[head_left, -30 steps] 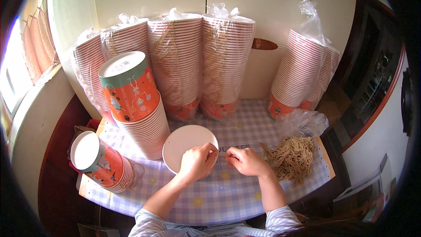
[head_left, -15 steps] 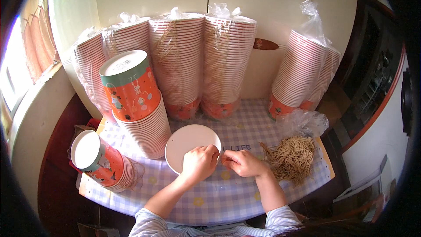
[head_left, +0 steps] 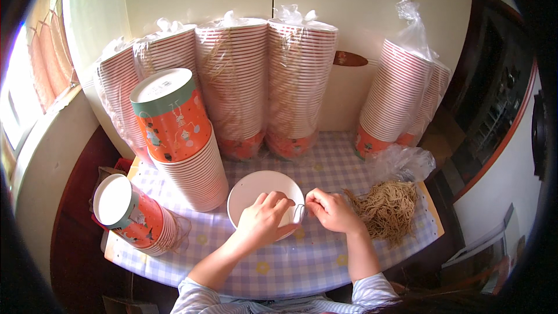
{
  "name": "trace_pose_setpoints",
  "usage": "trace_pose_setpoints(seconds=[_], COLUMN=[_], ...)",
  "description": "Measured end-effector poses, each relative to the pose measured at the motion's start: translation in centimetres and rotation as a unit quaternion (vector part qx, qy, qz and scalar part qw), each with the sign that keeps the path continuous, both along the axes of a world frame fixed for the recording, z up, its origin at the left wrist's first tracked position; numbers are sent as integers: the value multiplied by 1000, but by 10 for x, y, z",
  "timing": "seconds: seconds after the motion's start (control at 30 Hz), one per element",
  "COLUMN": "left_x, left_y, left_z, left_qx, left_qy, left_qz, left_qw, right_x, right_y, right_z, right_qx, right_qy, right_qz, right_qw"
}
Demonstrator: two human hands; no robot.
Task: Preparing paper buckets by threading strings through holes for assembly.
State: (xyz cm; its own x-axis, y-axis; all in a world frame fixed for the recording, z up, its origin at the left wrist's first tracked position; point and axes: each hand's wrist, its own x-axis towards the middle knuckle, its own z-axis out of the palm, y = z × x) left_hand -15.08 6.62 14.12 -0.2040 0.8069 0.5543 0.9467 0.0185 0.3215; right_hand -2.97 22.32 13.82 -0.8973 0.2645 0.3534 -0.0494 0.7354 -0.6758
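Note:
A white-inside paper bucket [head_left: 247, 189] stands on the table in front of me with its mouth facing up. My left hand [head_left: 264, 218] is closed on its near right rim, fingers over the inside and thumb outside. Just right of that rim, my right hand [head_left: 330, 210] pinches a thin cord [head_left: 299, 211], which curves in a small loop towards the bucket. The fingertips partly hide the cord's ends. Beside my right hand lies a heap of tan cords [head_left: 386, 212].
Upside-down orange and green buckets form a tall stack [head_left: 177, 134] and a shorter stack [head_left: 131, 209] at left, the latter with cords hanging. Several bagged stacks [head_left: 232, 87] line the back, more [head_left: 395, 87] at back right. A crumpled plastic bag [head_left: 404, 163] lies behind the cords.
The bucket has shifted slightly right and nearer to me. My left fingers have loosened from a tight pinch and spread over the rim. The cord loop now shows between my hands.

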Motion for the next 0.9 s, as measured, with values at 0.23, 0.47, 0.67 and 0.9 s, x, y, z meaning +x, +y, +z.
trace_pose_setpoints(seconds=[0.23, 0.47, 0.67, 0.9], left_x=[-3, -22, -40, -50], left_y=[-8, 2, 9, 13], left_z=[-8, -12, -25, -33], left_qx=[-121, -100, -43, -11], left_qy=[49, 71, 90, 80], left_qz=[6, 115, 175, 206], left_qw=[991, 986, 979, 975], right_x=[11, 10, 8, 19], right_y=[5, 2, 2, -25], right_z=[14, 16, 6, 20], right_qx=[-42, -15, -61, 60], right_qy=[3, -11, -12, -112], right_qz=[-19, -7, 24, 116], right_qw=[999, 1000, 998, 985])
